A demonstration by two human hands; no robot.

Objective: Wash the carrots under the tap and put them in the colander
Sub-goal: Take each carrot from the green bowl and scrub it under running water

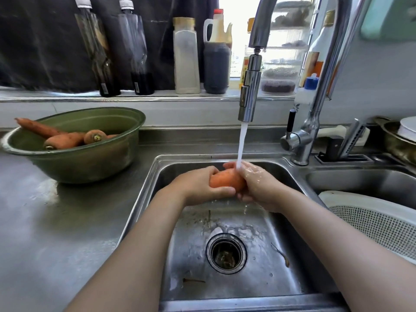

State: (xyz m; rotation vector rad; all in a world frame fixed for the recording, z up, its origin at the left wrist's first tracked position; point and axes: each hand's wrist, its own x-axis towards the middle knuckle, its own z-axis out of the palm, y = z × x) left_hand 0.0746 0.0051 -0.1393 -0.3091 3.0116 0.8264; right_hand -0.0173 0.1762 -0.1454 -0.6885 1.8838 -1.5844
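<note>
Carrot washing at the sink, head view. Both hands gripped one carrot (225, 181) above the left basin of the steel sink (157, 176). The left hand (198, 188) was wrapped round its left end, and the right hand (258, 185), wet and glistening, was curled round its right end.

The water stream (241, 143) from the pull-down tap (249, 91) struck at the right hand's knuckles, just beside the exposed root. Much of the flow was therefore likely to run off the skin rather than scour the carrot, and to splash onto the table (56, 221).

Wet skin on a smooth, tapering root made a slip probable. A dropped carrot would have landed in the basin close to the open drain (226, 253), where scraps of debris lay, and would have needed rinsing again.

The white mesh colander (371, 224) sat in the right basin, well apart from the hands. The carry across the divider with a dripping grip was judged the second weak point.

The held carrot appeared thick and blunt, bright orange and clean on the part that showed; its ends were hidden by the hands. Several more carrots (65, 140), duller and with trimmed crowns, lay in a green bowl (78, 167) on the table to the left. No carrot showed in the visible part of the colander.
</note>
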